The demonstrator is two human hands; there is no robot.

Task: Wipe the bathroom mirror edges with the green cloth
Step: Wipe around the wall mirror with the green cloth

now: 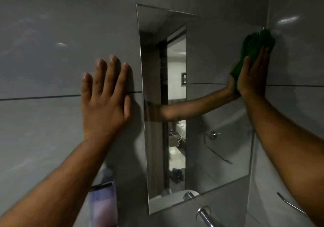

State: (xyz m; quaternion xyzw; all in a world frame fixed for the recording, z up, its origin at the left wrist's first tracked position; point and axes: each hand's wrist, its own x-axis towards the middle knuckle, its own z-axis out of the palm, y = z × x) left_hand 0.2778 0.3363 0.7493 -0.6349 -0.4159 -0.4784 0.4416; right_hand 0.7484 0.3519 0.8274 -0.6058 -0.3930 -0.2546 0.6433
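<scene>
Nearest of all, two bare forearms reach up from the bottom corners of the view toward a grey tiled wall (52, 25). Low down, a chrome tap spout (206, 215) juts out below the mirror, and at the left a pale purple cloth (103, 207) hangs over a metal rail (blurred, so its fabric cannot be told). A thin metal bar (292, 205) shows at the lower right.

Further up, the left hand (105, 100) lies flat on the wall just beside the mirror's left edge, fingers spread and straight, holding nothing; its palm covers the dark grout line that runs across the tiles.

The mirror (219, 60) is a frameless pane fixed to the wall, seen at a steep angle. At its upper right corner the right hand (252, 76) presses the green cloth (257, 41) against the glass along the right edge. The hand is open and flat, fingers together and pointing up, pinning the cloth by pressure and not closed around it; the bunched cloth sticks out above the fingertips and reaches the corner.

Deepest in the scene, the glass reflects the pressing arm, a doorway into a brighter room, and a wall tap fitting.
</scene>
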